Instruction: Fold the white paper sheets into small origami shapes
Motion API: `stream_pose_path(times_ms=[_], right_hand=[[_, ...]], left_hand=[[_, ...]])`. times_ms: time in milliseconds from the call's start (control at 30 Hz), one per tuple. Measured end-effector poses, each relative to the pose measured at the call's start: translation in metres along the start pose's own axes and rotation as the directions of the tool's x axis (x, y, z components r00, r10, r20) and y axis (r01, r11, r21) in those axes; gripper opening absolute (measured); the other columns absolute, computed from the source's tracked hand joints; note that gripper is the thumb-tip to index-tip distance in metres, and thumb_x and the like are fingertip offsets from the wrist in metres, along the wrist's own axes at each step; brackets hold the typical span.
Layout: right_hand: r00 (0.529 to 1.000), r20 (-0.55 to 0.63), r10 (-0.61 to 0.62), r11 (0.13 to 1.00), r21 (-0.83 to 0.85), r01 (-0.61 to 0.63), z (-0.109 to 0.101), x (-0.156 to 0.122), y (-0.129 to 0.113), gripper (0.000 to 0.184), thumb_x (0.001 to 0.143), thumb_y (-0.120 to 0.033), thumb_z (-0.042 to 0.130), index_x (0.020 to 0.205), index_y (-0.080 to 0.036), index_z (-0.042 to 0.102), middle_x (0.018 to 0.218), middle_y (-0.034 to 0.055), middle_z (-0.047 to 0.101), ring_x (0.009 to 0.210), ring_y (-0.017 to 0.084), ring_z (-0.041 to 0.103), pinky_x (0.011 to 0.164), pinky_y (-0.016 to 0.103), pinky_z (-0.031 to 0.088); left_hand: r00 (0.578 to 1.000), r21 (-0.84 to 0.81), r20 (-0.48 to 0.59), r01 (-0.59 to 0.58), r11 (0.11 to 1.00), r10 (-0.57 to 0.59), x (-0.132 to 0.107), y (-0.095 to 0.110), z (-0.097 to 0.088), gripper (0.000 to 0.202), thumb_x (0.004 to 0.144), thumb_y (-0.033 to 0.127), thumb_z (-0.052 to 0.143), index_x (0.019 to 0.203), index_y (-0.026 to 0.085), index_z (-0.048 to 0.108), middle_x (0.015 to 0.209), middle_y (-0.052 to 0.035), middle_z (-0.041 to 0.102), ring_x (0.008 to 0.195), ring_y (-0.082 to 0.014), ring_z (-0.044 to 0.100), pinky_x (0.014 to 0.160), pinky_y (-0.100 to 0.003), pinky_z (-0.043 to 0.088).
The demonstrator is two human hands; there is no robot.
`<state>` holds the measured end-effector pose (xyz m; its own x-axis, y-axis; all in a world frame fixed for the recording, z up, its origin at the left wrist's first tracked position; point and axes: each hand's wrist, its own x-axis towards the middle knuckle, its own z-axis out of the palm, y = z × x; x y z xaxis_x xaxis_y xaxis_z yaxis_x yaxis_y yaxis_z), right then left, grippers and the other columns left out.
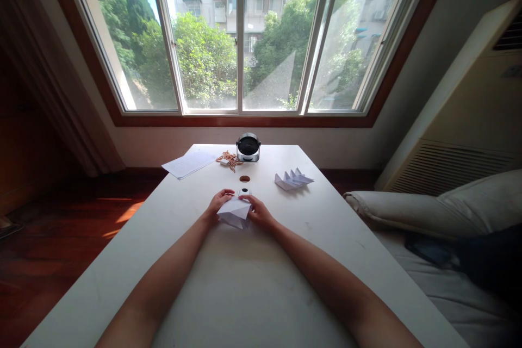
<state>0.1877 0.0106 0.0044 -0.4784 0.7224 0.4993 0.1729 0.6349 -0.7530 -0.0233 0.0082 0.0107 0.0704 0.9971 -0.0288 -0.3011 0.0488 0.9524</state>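
Both my hands hold a piece of folded white paper (235, 208) just above the middle of the table. My left hand (217, 202) grips its left side, with the fingers bent along the far edge. On the right side, my right hand (258, 211) pinches the paper between thumb and fingers. The paper has angled creases and several pointed flaps. A second folded paper (294, 180), with a row of upright pointed pleats, stands on the table to the right of my hands.
On the white table (244, 293) are a round black device in a silver stand (248, 147), a brown cord bundle (232, 160), loose paper sheets (190, 163), and a small round object (244, 191) beside a hole (244, 179). A sofa (424, 206) flanks the table's right side.
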Motion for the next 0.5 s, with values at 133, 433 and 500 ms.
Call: stream_pose_path(times_ms=[133,433,500], right_hand=[[1.000,0.013,-0.028,1.000,-0.008,0.028,0.0000,0.0001,-0.0013,0.049,0.080,-0.019,0.061,0.128,-0.024,0.060,0.123,0.0094,0.064,0.105,0.024,0.061,0.082,0.032,0.050],[0.998,0.040,-0.052,0.998,-0.041,0.054,0.0001,-0.0012,-0.0036,0.057,0.080,-0.027,0.069,0.135,-0.024,0.056,0.127,0.0105,0.062,0.109,0.025,0.060,0.088,0.035,0.051],[0.998,0.034,-0.056,0.997,-0.047,0.058,0.0008,-0.0013,-0.0026,0.058,0.080,-0.027,0.070,0.136,-0.024,0.055,0.127,0.0102,0.062,0.109,0.025,0.060,0.090,0.036,0.050]], left_hand=[[1.000,0.001,-0.006,-0.003,1.000,0.003,0.0010,-0.0008,-0.0016,0.043,0.066,0.031,0.080,0.103,0.014,0.065,0.086,-0.0048,0.068,0.066,-0.0138,0.062,0.062,-0.025,0.048],[1.000,0.001,-0.020,-0.002,1.000,0.002,0.0018,-0.0017,-0.0006,0.041,0.068,0.032,0.079,0.102,0.014,0.066,0.081,-0.0052,0.068,0.065,-0.0146,0.062,0.062,-0.026,0.048],[1.000,-0.006,-0.013,0.001,1.000,-0.001,0.0025,-0.0030,-0.0009,0.041,0.068,0.032,0.079,0.102,0.014,0.065,0.080,-0.0050,0.068,0.065,-0.0148,0.062,0.061,-0.026,0.048]])
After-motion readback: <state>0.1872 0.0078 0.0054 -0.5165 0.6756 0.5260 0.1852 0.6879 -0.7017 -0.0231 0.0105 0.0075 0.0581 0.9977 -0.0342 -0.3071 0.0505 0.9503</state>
